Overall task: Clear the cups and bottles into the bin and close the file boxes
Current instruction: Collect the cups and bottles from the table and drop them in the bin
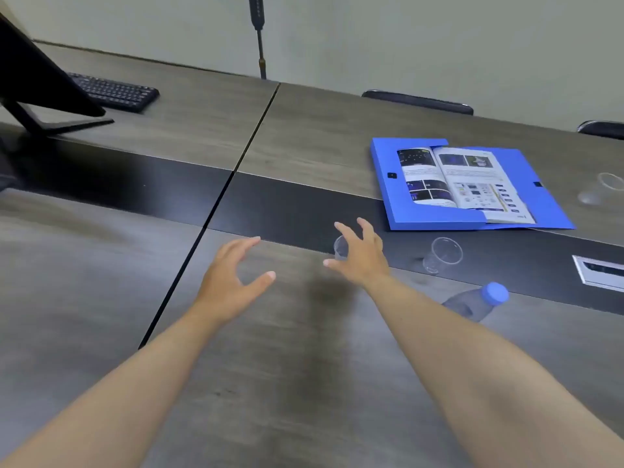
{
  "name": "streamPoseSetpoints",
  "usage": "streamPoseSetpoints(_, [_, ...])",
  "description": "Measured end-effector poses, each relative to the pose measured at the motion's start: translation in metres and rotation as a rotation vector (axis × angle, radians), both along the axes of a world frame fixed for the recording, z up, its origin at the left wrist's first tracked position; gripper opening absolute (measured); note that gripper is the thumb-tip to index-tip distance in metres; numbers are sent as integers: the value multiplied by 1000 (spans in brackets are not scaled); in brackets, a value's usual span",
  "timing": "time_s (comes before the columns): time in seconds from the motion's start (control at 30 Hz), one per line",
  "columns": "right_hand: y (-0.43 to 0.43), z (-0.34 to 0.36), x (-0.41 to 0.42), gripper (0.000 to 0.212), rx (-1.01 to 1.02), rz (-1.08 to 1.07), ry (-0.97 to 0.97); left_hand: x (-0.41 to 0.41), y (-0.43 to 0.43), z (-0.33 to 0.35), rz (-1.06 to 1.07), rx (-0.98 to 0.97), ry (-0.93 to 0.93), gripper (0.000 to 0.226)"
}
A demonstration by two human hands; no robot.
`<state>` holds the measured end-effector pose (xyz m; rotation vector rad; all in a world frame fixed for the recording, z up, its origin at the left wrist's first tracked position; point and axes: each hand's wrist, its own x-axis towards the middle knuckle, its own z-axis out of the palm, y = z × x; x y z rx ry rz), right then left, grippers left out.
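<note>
My right hand (363, 255) hovers over the table with fingers spread around a small clear plastic cup (341, 248); I cannot tell whether it touches the cup. My left hand (233, 275) is open and holds nothing, left of the cup. A second clear cup (442, 255) stands to the right on the dark strip. A clear bottle with a blue cap (479, 300) stands beside my right forearm. A third clear cup (602, 189) sits at the far right. A blue file box (385, 184) lies open with a booklet (462, 180) spread inside.
A grey wood-grain table (287, 366) has a dark centre strip and a cable hatch (599, 270) at the right. A monitor (37, 82) and a black keyboard (114, 91) stand at the back left. Chair backs (417, 101) show behind the far edge.
</note>
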<state>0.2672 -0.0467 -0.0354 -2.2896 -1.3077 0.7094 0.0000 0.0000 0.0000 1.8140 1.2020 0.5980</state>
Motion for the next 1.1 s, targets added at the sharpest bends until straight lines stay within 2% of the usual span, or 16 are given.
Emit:
streamPoseSetpoints(0.13, [10,-5,1,55,-23,23,-69,2,-6,-1,5,24,35,63])
streamPoseSetpoints(0.23, [7,-3,1,46,-15,9,2,8,-17,4,-8,89,93,68])
streamPoseSetpoints(0.5, [-41,67,-2,52,202,20,523,66,-48,36,-147,176,203,100])
streamPoseSetpoints(0.63, [-73,102,9,71,240,4,768,106,-65,55,-235,285,213,100])
streamPoseSetpoints(0.7, [-87,115,20,76,253,17,825,125,-75,63,-253,309,195,95])
streamPoseSetpoints(0.9, [-116,134,69,80,181,86,743,168,-94,69,-268,303,115,77])
streamPoseSetpoints(1.0, [-120,136,110,74,166,30,537,178,-96,64,-192,262,78,76])
streamPoseSetpoints(1.1, [-117,123,153,79,167,-14,224,181,-94,57,-134,222,60,78])
